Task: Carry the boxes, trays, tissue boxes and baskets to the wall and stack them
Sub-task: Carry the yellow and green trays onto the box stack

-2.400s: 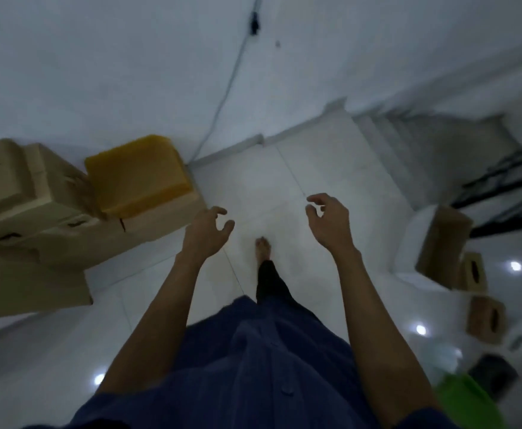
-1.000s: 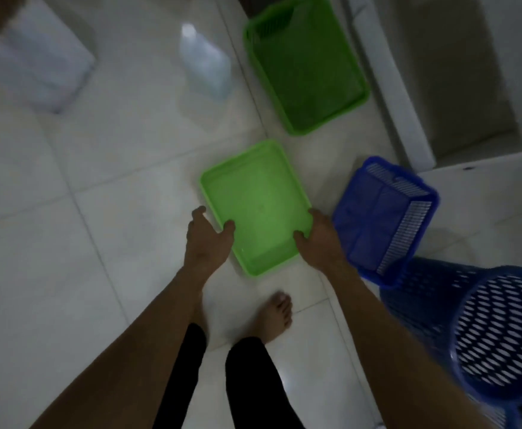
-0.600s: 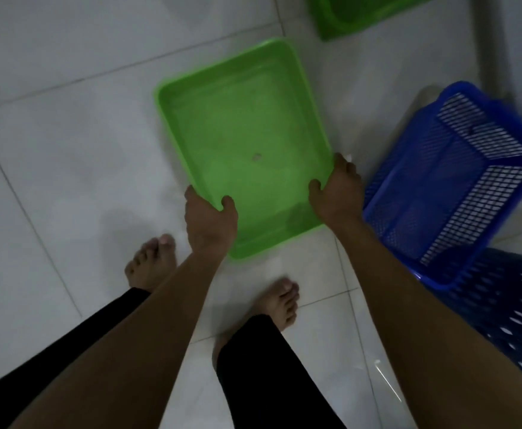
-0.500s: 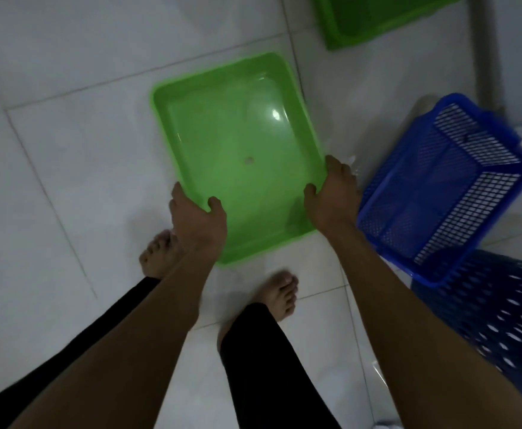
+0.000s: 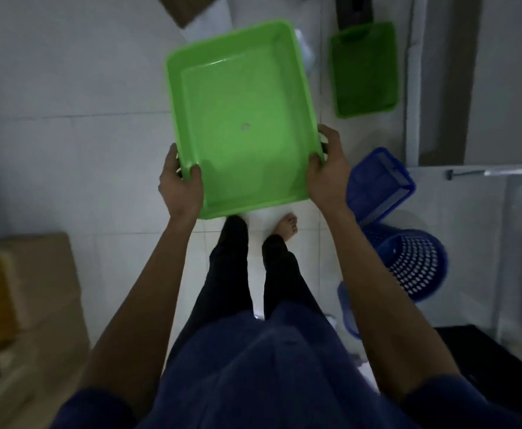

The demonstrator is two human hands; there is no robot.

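Left grip (image 5: 179, 184) and right grip (image 5: 328, 174) clamping light green tray (image 5: 241, 97) by its near corners, blue basket (image 5: 380, 184) lying at four o'clock

No text, label, brand or number can be read.
The green tray (image 5: 241, 88) shows only plain plastic with a small round mark at its middle, and the faces of the cardboard boxes (image 5: 46, 289) at the lower left are too dim and blurred to show any print.
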